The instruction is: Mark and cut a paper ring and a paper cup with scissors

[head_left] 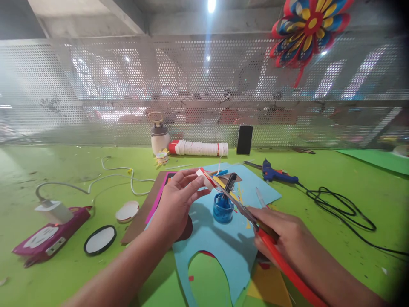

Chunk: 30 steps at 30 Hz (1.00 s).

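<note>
Between the thumb and fingers of my left hand (179, 194) is a small white and red piece of paper (206, 179). My right hand (284, 234) grips a pair of scissors (275, 251) with red handles. Its blades point up and left, their tips at the paper piece. Just beneath the blades stands a small blue jar (223, 209) with a black marker in it. Both hands are over a light blue paper sheet (220, 238) with a rounded cut-out near its front. How far the blades are apart is hard to make out.
A blue glue gun (277, 174) with a coiled black cord lies at the right. On the left are a pink power strip (51, 238) with a white charger and a black-rimmed disc (100, 240). A sprayer bottle (159, 138) and a phone (244, 139) stand at the back.
</note>
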Motion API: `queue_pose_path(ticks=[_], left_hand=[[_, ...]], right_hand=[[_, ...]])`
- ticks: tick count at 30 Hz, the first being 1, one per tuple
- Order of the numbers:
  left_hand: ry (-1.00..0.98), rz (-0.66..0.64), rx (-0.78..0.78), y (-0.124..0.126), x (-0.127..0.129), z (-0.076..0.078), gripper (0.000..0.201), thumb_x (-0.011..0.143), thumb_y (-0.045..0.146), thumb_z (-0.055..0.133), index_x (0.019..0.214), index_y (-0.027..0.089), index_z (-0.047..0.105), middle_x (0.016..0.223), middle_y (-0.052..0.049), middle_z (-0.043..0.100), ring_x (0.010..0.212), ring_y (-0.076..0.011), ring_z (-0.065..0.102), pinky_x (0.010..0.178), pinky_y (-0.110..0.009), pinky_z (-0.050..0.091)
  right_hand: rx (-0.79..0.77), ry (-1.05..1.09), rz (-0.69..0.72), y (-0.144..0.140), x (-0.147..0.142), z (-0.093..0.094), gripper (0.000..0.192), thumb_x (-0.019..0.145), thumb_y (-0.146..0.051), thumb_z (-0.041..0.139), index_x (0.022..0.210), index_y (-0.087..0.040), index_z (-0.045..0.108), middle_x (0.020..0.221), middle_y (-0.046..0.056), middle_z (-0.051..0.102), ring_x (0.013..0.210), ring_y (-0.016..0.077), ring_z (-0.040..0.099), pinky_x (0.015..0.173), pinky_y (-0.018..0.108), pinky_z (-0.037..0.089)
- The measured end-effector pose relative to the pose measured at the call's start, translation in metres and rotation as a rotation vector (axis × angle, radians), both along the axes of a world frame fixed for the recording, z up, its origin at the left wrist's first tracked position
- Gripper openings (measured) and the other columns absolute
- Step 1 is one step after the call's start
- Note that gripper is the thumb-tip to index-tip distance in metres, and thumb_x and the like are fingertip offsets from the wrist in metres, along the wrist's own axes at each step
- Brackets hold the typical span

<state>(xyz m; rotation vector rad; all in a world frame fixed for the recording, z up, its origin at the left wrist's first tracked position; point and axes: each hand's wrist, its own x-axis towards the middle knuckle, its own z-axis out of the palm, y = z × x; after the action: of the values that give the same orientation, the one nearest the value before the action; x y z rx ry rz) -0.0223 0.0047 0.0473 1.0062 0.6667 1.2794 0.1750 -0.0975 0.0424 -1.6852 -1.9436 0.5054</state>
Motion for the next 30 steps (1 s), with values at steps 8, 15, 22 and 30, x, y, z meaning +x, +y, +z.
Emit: queue_pose_path(ticks=[8, 15, 22, 30], left_hand=[[-0.022, -0.020, -0.043, 0.0012, -0.0008, -0.0008, 0.033, 0.077, 0.029, 0.081, 0.102, 0.013, 0.066, 0.104, -0.014, 0.075, 0.097, -0.0250, 0.071, 0.093, -0.041, 0.052], [-0.035, 0.007, -0.035, -0.0022, 0.0006, 0.0019, 0.031, 0.075, 0.027, 0.083, 0.099, 0.014, 0.069, 0.104, -0.011, 0.075, 0.094, -0.0235, 0.072, 0.089, -0.038, 0.053], [-0.047, 0.014, -0.040, -0.0022, 0.0008, 0.0025, 0.027, 0.073, 0.025, 0.084, 0.094, 0.015, 0.070, 0.100, -0.010, 0.075, 0.094, -0.0241, 0.071, 0.090, -0.040, 0.053], [-0.016, 0.016, -0.026, -0.0025, 0.0001, 0.0021, 0.028, 0.074, 0.027, 0.082, 0.095, 0.014, 0.068, 0.105, -0.012, 0.074, 0.097, -0.0248, 0.071, 0.091, -0.041, 0.054]], right_hand=[[0.025, -0.036, 0.010, 0.0019, 0.0012, -0.0017, 0.023, 0.079, -0.007, 0.045, 0.087, -0.020, 0.061, 0.071, -0.002, 0.054, 0.061, 0.0157, 0.054, 0.058, 0.027, 0.048], [0.034, -0.013, 0.020, 0.0003, 0.0026, -0.0023, 0.027, 0.079, -0.008, 0.046, 0.093, -0.020, 0.064, 0.073, -0.001, 0.055, 0.062, 0.0168, 0.055, 0.060, 0.029, 0.050], [0.049, -0.021, 0.014, 0.0013, 0.0047, -0.0040, 0.025, 0.077, -0.008, 0.048, 0.089, -0.021, 0.064, 0.071, -0.002, 0.055, 0.059, 0.0156, 0.055, 0.057, 0.026, 0.050], [0.063, -0.009, 0.033, 0.0016, 0.0018, -0.0029, 0.031, 0.076, -0.003, 0.045, 0.091, -0.021, 0.065, 0.072, -0.003, 0.058, 0.056, 0.0140, 0.057, 0.060, 0.028, 0.052]])
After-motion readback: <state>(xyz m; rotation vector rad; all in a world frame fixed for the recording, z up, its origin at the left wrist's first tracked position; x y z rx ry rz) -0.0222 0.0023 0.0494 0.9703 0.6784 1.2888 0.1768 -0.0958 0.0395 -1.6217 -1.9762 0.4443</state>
